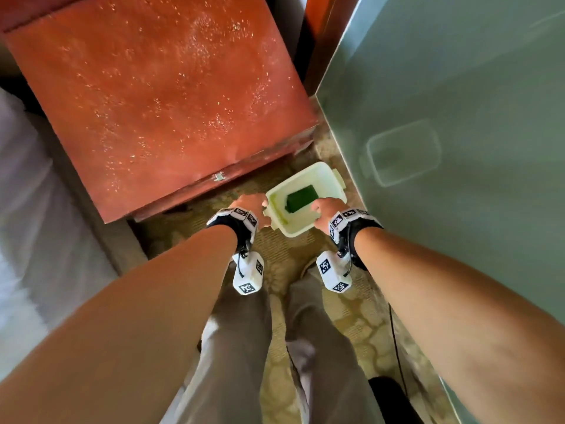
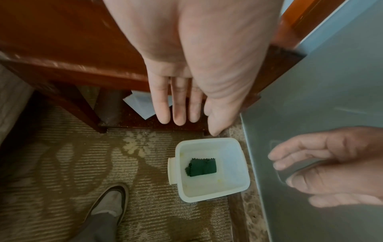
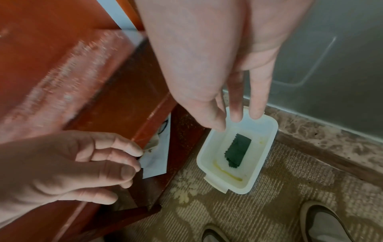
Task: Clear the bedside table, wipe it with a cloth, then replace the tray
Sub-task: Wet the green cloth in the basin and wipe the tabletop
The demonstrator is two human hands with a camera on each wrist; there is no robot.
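The red-brown bedside table [image 1: 159, 102] has a bare top speckled with dust. Beside its front right corner a white plastic container [image 1: 301, 223] stands on the carpet, with a folded green cloth [image 1: 301, 198] lying in it. The container [image 2: 209, 191] and cloth [image 2: 202, 167] show from above in the left wrist view, and both container [image 3: 267, 147] and cloth [image 3: 238, 152] in the right wrist view. My left hand [image 1: 253, 206] and right hand [image 1: 325, 209] hang over the container's near rim, one on each side. The wrist views show the left fingers [image 2: 180, 106] and right fingers [image 3: 257, 106] straight, above the container, holding nothing.
A grey reflective panel [image 1: 458, 117] walls off the right side, close to the container. White bedding [image 1: 24, 209] lies to the left. A sheet of paper [image 2: 140, 104] sits on the table's lower shelf. My shoe [image 2: 110, 201] stands on the patterned carpet [image 2: 62, 163].
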